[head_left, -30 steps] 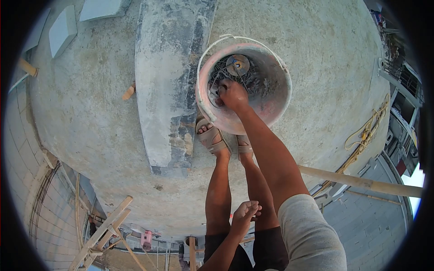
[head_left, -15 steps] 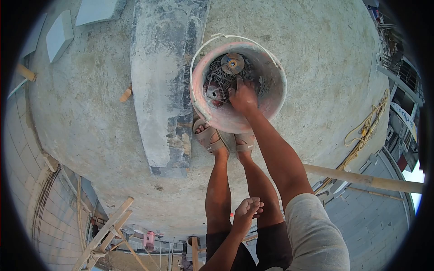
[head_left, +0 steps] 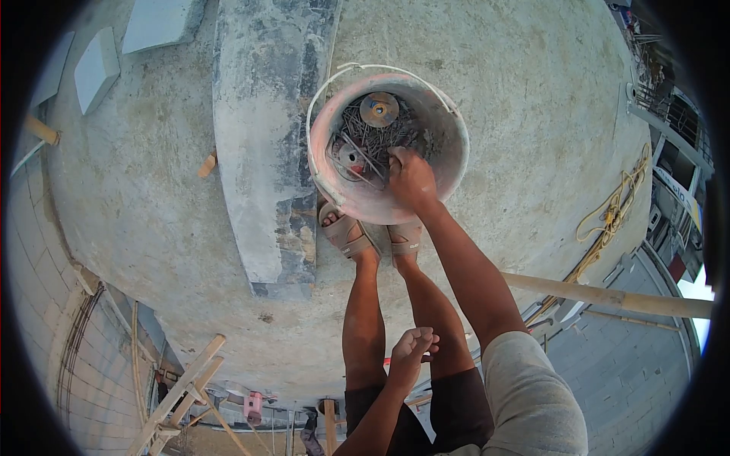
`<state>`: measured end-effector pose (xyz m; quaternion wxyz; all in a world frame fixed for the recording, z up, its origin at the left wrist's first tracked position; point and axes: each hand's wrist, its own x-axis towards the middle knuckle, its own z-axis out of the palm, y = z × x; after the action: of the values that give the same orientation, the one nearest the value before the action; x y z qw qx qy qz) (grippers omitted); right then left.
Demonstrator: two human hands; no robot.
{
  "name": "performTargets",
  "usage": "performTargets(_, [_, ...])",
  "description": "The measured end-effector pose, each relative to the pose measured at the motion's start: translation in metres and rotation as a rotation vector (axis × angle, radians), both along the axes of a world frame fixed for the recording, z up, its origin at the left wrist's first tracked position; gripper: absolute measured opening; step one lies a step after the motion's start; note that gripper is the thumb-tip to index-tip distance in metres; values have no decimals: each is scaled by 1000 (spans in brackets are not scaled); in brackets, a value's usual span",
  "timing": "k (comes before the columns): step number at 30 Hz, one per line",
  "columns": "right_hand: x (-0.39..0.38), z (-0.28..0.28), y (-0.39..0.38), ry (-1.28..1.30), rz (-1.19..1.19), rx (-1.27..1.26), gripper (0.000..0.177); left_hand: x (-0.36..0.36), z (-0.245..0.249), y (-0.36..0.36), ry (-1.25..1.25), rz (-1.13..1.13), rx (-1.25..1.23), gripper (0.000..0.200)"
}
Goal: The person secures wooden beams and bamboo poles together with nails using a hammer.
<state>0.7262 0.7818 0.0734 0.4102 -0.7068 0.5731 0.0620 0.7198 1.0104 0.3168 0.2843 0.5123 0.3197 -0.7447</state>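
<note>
The bucket [head_left: 453, 152] is mottled pink and grey, its handle [head_left: 411, 74] off-white.

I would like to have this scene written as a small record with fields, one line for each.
Container: pail, wire-like handle raised beside its rim
Inside: many nail-like pieces; round disc on top; reddish-and-pale object
Right hand: hand inside pail, fingers bent; any held item cannot be made out
Left hand: hand above the legs, fingers loosely curled, nothing visible in it
Beside pail: long grey slab
Farther off: yellow rope, pale blocks
</note>
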Motion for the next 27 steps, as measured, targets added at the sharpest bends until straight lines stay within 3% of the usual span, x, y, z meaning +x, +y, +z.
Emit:
performTargets(4, [1, -58, -29, 146, -265, 33, 26, 3, 2, -6, 11, -27, 0, 50])
performTargets(7, [17, -53, -37, 320, -150, 77, 27, 3, 3, -7, 14, -21, 3, 50])
performTargets(14, [2, -75, -22, 301, -154, 82, 41, -1, 2, -8, 11, -18, -9, 51])
performTargets(16, [-18, -102, -17, -66, -267, 188, 55, -2, 2, -8, 13, -17, -10, 51])
performTargets(17, [-13, -83, -22, -64, -265, 191, 55, -2, 2, -9, 13, -17, -12, 51])
performTargets(19, [4, -24, -40, -121, -449, 709, 71, -3, 2, -10, 13, -17, -15, 51])
performTargets(22, [9, -23, -32, -37, -268, 748, 82, -3, 1, -13, 5, -10, -21, 51])
performTargets(24, [11, -35, -19, 18, -203, 652, 75, -2, 2, -15, 5, -21, -15, 51])
performTargets(26, [6, -66, 5, -78, 13, -165, 50, -1, 1, -17, 6, -22, -10, 51])
performTargets(27, [7, -65, 6, -78, 10, -164, 50, -2, 1, -17, 11, -20, -7, 51])
